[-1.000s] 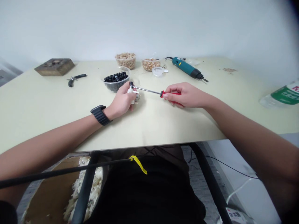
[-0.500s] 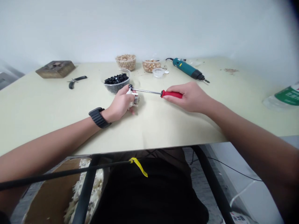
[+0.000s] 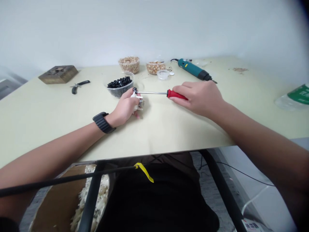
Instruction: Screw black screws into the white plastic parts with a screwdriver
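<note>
My left hand (image 3: 125, 108) is closed around a small white plastic part (image 3: 138, 103) with metal showing in it; the fingers hide much of it. At its top sits a small black piece (image 3: 135, 90) by my thumb. My right hand (image 3: 199, 96) grips the red handle of a screwdriver (image 3: 154, 93), its shaft lying nearly level and pointing left. The screwdriver's tip meets the black piece. Just behind my left hand stands a clear bowl of small black parts (image 3: 120, 83).
At the back are two tubs of small tan pieces (image 3: 129, 65) (image 3: 155, 68), a little clear cup (image 3: 163, 74) and a green power tool (image 3: 193, 69). Cutting pliers (image 3: 78, 86) and a wooden block (image 3: 58, 74) lie left. A green-labelled bottle (image 3: 295, 98) is right; an open cardboard box (image 3: 56, 199) stands below.
My right hand has turned over around the red handle, knuckles higher, and the screwdriver shaft lies more level. The left hand keeps its hold. The view has shifted slightly.
</note>
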Demonstrator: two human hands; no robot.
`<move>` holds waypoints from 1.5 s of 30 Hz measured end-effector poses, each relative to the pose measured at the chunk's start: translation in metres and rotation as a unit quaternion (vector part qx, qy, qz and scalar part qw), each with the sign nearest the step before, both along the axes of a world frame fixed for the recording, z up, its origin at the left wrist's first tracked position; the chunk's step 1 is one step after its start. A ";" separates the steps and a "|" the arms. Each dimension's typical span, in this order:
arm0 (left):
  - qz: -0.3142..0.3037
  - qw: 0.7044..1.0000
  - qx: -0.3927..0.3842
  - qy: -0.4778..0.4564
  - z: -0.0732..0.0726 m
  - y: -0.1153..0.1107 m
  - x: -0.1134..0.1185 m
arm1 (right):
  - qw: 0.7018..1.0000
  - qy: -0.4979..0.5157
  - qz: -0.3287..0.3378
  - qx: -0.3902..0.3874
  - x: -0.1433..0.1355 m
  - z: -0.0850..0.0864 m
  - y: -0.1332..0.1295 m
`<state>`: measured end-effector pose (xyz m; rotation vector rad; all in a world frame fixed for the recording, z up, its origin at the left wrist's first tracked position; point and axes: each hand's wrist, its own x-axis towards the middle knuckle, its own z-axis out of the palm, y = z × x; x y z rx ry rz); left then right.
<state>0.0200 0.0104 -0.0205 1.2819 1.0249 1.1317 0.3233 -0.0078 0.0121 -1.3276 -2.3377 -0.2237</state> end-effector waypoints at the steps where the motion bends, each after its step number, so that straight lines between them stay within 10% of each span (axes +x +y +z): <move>1: -0.001 1.000 0.003 0.001 0.000 0.000 0.000 | 1.000 0.000 0.001 -0.017 0.000 0.001 0.000; 9: -0.013 0.998 0.050 0.025 0.000 -0.001 0.000 | 0.913 0.149 0.043 -0.379 0.006 0.011 0.015; 15: -0.007 1.000 0.001 -0.009 -0.002 0.005 0.000 | 0.994 0.042 0.019 -0.096 0.000 0.002 0.005; 19: -0.010 1.000 -0.011 -0.003 -0.002 0.007 -0.001 | 0.998 -0.058 -0.016 0.004 -0.005 -0.004 -0.003; 23: -0.016 0.999 0.040 0.022 -0.002 0.005 -0.002 | 0.989 0.039 0.021 -0.142 -0.002 0.003 0.004; 28: -0.031 0.996 0.072 0.040 -0.003 0.002 -0.002 | 0.907 0.145 0.063 -0.391 0.009 0.013 0.019; 38: 0.003 1.000 0.021 0.001 -0.003 0.002 0.000 | 1.000 0.004 -0.010 -0.016 -0.001 -0.004 0.000; 41: 0.005 0.999 0.044 0.018 -0.003 0.001 0.000 | 0.984 0.085 0.028 -0.155 -0.002 0.002 0.004; 45: -0.008 0.996 0.077 0.044 -0.003 -0.004 0.001 | 0.889 0.176 0.041 -0.422 0.006 0.012 0.015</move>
